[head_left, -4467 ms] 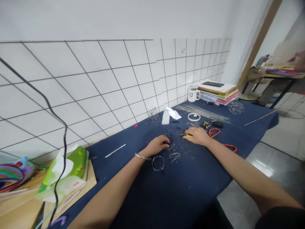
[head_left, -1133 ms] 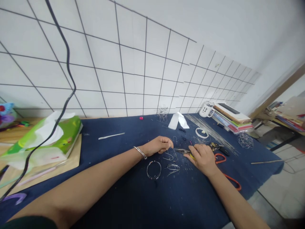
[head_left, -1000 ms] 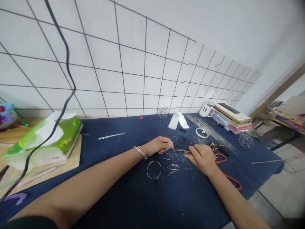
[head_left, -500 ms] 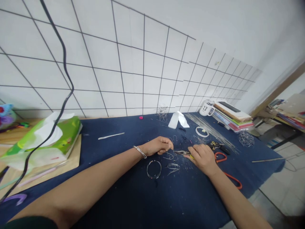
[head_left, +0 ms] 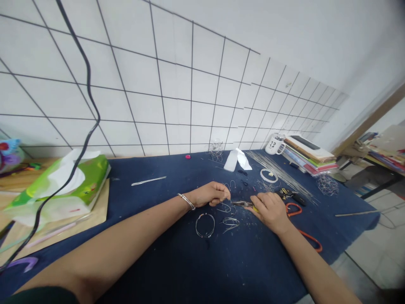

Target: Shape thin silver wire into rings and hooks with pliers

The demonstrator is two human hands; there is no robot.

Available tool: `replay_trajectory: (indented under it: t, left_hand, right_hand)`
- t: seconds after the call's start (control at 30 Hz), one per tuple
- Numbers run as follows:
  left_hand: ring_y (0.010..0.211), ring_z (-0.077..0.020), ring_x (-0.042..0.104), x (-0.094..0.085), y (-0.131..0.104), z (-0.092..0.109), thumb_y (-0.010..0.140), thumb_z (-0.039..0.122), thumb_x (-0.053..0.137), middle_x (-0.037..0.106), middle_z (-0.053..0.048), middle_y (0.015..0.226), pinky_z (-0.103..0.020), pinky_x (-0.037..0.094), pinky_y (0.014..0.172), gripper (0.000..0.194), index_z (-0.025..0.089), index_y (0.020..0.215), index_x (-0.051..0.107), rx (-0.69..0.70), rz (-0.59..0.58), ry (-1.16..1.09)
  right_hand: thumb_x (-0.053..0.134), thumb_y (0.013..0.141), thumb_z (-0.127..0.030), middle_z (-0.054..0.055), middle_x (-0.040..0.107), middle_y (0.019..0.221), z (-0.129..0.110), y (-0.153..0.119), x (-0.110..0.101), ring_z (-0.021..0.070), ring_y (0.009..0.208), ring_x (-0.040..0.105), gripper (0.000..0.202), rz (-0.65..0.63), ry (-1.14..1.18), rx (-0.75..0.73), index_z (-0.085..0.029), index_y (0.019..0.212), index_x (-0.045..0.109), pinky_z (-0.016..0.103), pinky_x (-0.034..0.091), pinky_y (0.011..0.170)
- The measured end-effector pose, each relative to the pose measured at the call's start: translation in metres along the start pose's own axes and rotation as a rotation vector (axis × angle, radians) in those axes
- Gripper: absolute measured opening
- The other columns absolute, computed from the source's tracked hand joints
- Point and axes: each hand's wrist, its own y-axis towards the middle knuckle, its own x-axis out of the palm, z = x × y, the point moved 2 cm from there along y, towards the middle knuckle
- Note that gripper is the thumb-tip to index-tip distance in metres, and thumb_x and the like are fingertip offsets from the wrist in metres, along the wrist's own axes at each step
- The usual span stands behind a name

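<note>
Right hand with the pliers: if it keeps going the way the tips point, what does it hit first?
Most likely the left hand's fingertips: the right hand aims the yellow-handled pliers leftward at them, with only a thin silver wire piece between. Depth is unclear.

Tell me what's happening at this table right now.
A person is working thin wire on a blue cloth. The left hand pinches a small wire piece, and the right hand grips yellow-handled pliers whose tip meets that piece. A wire ring and bent wire bits lie just below the hands. Orange-handled cutters rest to the right.
</note>
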Motion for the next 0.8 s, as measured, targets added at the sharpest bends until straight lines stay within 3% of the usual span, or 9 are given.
replay_trajectory:
  t: [0.5,0.67,0.8]
  left_hand:
    - [0.039,-0.0032,0.025,-0.001,0.001,-0.002,0.077,0.027,0.052,0.034,0.006,0.049,-0.017,0.021,0.04,0.018,0.01,0.082,0.056,0.018,-0.017,0.07]
    - [0.041,-0.0045,0.029,-0.001,-0.001,0.003,0.077,0.03,0.05,0.037,0.005,0.05,-0.018,0.025,0.042,0.022,0.011,0.085,0.056,0.057,0.019,0.242]
    - [0.046,-0.006,0.034,-0.001,-0.004,0.015,0.08,0.03,0.045,0.041,0.004,0.054,-0.018,0.03,0.047,0.023,0.012,0.085,0.058,0.109,0.069,0.516]
  right_hand:
    - [0.056,0.078,-0.038,0.006,0.056,0.083,-0.001,0.0,0.0,0.0153,0.074,0.045,0.026,0.022,0.006,-0.029,-0.019,0.095,0.058,0.03,0.031,0.068]
    - [0.054,0.079,-0.04,0.005,0.055,0.078,-0.002,0.001,-0.002,0.014,0.07,0.043,0.026,-0.001,0.013,-0.04,-0.018,0.092,0.059,0.029,0.03,0.067]
    - [0.052,0.08,-0.041,0.004,0.053,0.072,-0.004,0.005,-0.004,0.0131,0.068,0.043,0.026,-0.062,0.047,-0.056,-0.018,0.09,0.059,0.027,0.031,0.065]
